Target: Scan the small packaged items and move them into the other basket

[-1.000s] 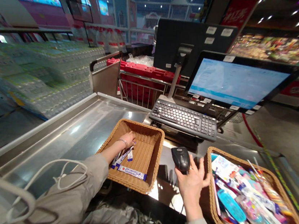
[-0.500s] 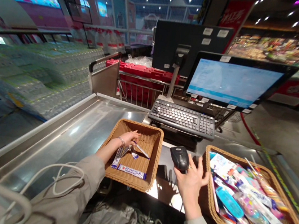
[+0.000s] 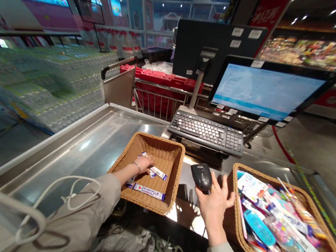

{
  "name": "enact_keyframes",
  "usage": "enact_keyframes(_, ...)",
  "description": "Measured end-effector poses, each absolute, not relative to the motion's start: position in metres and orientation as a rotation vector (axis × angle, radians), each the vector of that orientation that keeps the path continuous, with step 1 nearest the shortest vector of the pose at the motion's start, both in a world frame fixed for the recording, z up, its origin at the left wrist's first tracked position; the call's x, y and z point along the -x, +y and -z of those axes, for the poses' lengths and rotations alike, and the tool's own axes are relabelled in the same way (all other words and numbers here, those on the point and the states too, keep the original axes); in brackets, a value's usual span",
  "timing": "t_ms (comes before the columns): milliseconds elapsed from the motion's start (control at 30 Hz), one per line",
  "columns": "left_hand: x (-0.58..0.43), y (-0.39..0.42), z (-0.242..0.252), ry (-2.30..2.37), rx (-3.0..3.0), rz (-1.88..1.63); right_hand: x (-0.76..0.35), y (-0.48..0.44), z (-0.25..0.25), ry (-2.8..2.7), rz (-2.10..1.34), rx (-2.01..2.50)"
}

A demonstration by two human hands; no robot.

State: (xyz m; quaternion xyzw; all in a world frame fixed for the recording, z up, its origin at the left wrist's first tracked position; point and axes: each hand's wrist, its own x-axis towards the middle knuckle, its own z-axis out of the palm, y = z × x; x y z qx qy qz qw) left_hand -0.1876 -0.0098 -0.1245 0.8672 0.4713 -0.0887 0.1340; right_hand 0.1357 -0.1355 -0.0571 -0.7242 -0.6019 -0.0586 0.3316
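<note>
My left hand (image 3: 144,164) reaches into a brown wicker basket (image 3: 178,176), its fingers bent down over slim blue-and-white snack packets. A snack packet (image 3: 159,173) sticks out from under the fingertips, and the fingers seem closed on it, though their tips are partly hidden. Nearer the basket's front side lies another blue-and-white packet (image 3: 149,191). Right of the basket, my right hand (image 3: 214,203) pinches a black barcode scanner (image 3: 201,176) between thumb and forefinger. The other fingers of that hand are spread.
A larger wicker basket (image 3: 236,228) full of mixed packaged goods stands at the right. Behind are a keyboard (image 3: 206,133) and a lit monitor (image 3: 264,91). A pale cable (image 3: 35,212) loops over my left sleeve. The metal counter (image 3: 92,145) has a raised left edge.
My left hand has moved slightly down and left in the basket. The packet at its fingertips, seen edge-on before, now shows its broad face. The right hand keeps its hold on the scanner.
</note>
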Motion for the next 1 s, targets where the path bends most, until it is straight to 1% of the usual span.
enact_keyframes(200,0.182,-0.018,0.148,1.32,-2.614,0.291,-0.139,-0.135,0.057,-1.553,0.183,1.926)
enact_keyframes(367,0.178,-0.019,0.158,1.321,-2.67,0.321,-0.141,-0.135,0.058,-1.551,0.176,1.951)
enact_keyframes(700,0.169,-0.024,0.153,1.306,-2.788,0.381,-0.14,-0.134,0.063,-1.556,0.204,1.918)
enact_keyframes(1000,0.171,-0.021,0.143,1.358,-2.921,0.237,-0.141,-0.136,0.064,-1.545,0.21,1.905)
